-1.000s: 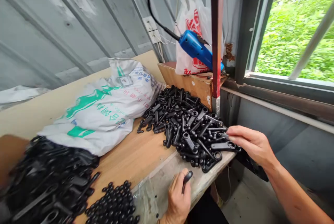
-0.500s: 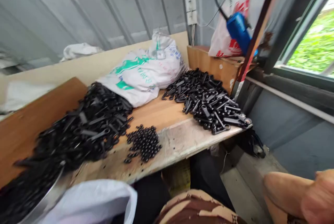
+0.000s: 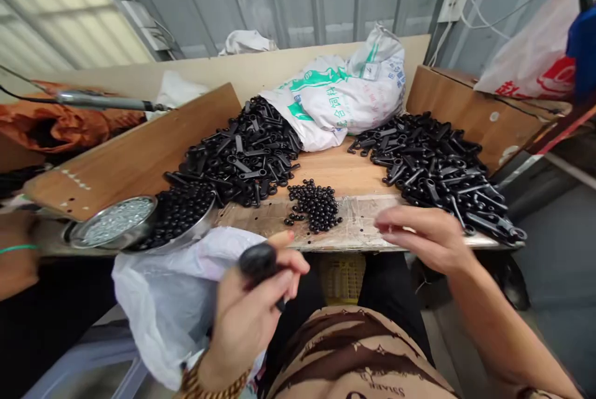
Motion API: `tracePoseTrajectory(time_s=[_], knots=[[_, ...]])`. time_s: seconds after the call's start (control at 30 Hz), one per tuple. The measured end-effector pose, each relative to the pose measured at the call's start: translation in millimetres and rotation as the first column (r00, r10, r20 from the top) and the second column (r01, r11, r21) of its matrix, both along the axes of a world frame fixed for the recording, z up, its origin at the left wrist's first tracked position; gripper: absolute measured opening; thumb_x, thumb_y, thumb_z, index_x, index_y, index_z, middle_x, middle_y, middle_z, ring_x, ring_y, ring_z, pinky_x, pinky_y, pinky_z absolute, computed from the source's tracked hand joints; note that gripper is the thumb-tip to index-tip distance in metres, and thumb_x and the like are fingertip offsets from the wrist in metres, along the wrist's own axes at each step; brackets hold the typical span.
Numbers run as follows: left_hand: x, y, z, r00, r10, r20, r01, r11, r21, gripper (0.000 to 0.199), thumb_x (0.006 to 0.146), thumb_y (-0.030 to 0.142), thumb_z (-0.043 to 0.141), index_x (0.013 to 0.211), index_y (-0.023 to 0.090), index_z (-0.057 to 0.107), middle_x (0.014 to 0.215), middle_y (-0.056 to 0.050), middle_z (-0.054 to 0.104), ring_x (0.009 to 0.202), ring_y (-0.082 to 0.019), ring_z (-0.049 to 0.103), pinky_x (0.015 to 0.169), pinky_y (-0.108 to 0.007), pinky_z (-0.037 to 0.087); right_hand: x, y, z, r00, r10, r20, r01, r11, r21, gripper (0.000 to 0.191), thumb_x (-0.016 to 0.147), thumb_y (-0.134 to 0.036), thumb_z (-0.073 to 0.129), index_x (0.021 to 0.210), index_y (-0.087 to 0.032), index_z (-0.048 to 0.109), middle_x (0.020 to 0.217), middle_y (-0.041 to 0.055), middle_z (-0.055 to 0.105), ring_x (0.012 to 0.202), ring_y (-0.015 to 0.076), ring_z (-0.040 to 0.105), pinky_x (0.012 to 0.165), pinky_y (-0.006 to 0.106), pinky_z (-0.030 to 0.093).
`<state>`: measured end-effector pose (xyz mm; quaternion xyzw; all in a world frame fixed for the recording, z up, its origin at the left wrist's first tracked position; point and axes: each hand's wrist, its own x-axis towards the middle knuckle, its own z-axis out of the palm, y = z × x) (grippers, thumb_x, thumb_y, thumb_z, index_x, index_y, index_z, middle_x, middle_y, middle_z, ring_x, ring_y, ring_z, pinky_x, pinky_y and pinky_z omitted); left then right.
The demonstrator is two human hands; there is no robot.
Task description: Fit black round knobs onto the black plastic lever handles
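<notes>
My left hand point(image 3: 254, 306), with a gold band at the wrist, is closed around a black part point(image 3: 259, 261) with a rounded head, above a white plastic bag point(image 3: 172, 275). My right hand point(image 3: 421, 231) hovers over the bench's front edge, fingers bent together and slightly blurred; whether anything small is between them cannot be made out. Between the hands, a cluster of small black balls point(image 3: 319, 205) lies on the bench point(image 3: 363, 213). Black link-shaped parts form a left pile point(image 3: 242, 154) and a right pile point(image 3: 442, 169).
A metal bowl of small silvery pieces point(image 3: 116, 220) and a bowl of black balls point(image 3: 184, 213) stand at the left. Behind lies a white sack point(image 3: 335, 98). Wooden boards point(image 3: 149, 151) flank the piles. Another person's arm point(image 3: 16, 256) shows at the far left.
The view has swung left. My left hand has come into view holding the black part, and my right hand now reaches over the bench edge. The bowls and another person's arm have appeared.
</notes>
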<state>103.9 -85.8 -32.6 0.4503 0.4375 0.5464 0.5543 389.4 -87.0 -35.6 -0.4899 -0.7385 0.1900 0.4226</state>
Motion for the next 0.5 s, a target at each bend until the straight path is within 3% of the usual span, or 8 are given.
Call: tracePoseTrajectory(time_s=[0.07,0.13,0.2,0.27,0.4,0.5], knots=[[8,25,-11.3,0.984,-0.103,0.148,0.125,0.982,-0.145,0.036,0.065,0.017,0.061,0.100,0.011,0.058,0.072,-0.005,0.062,0.053,-0.010,0.048,0.045,-0.021,0.037,-14,52,-19.9,0.995,0.021,0.099,-0.012,0.995,-0.094,0.021,0.081,-0.029,0.053,0.091,-0.019,0.069,0.090,0.0060,0.070,0.082,0.0204,0.064,0.074,0.029,0.049],[14,47,-30.9,0.947,-0.129,0.293,0.214,0.936,-0.281,0.039,0.062,0.014,0.058,0.101,0.010,0.055,0.073,-0.005,0.062,0.055,-0.009,0.049,0.045,-0.019,0.035,-24,89,-50.9,0.968,0.008,0.250,0.041,0.980,-0.193,0.021,0.080,-0.022,0.051,0.091,-0.018,0.068,0.093,0.0076,0.070,0.086,0.0225,0.063,0.075,0.031,0.047],[16,66,-51.5,0.923,-0.135,0.361,0.271,0.892,-0.361,0.040,0.062,0.013,0.056,0.102,0.009,0.053,0.072,-0.004,0.060,0.057,-0.010,0.052,0.044,-0.019,0.035,-30,109,-79.2,0.926,0.014,0.377,0.095,0.959,-0.267,0.021,0.079,-0.018,0.050,0.090,-0.018,0.067,0.091,0.0078,0.069,0.084,0.0231,0.063,0.073,0.030,0.045],[17,83,-67.0,0.909,-0.179,0.377,0.332,0.857,-0.393,0.037,0.065,0.016,0.056,0.101,0.010,0.052,0.069,-0.003,0.059,0.053,-0.010,0.051,0.041,-0.019,0.034,-33,117,-95.7,0.891,0.022,0.453,0.132,0.943,-0.306,0.021,0.080,-0.020,0.049,0.091,-0.018,0.066,0.090,0.0076,0.068,0.083,0.0228,0.062,0.069,0.029,0.043],[22,113,-78.8,0.895,-0.262,0.361,0.401,0.826,-0.396,0.030,0.070,0.021,0.055,0.098,0.010,0.053,0.065,-0.001,0.058,0.042,-0.007,0.044,0.036,-0.018,0.026,-40,122,-99.2,0.856,0.054,0.515,0.148,0.927,-0.344,0.022,0.084,-0.028,0.048,0.097,-0.019,0.063,0.089,0.0069,0.065,0.082,0.0219,0.062,0.066,0.027,0.040],[31,133,-80.8,0.904,-0.262,0.338,0.393,0.820,-0.416,0.032,0.070,0.024,0.056,0.099,0.010,0.056,0.064,-0.001,0.057,0.040,-0.005,0.041,0.037,-0.017,0.023,-44,127,-97.9,0.831,0.072,0.552,0.158,0.920,-0.358,0.023,0.087,-0.031,0.046,0.097,-0.020,0.064,0.088,0.0063,0.063,0.079,0.0212,0.062,0.062,0.027,0.039]])
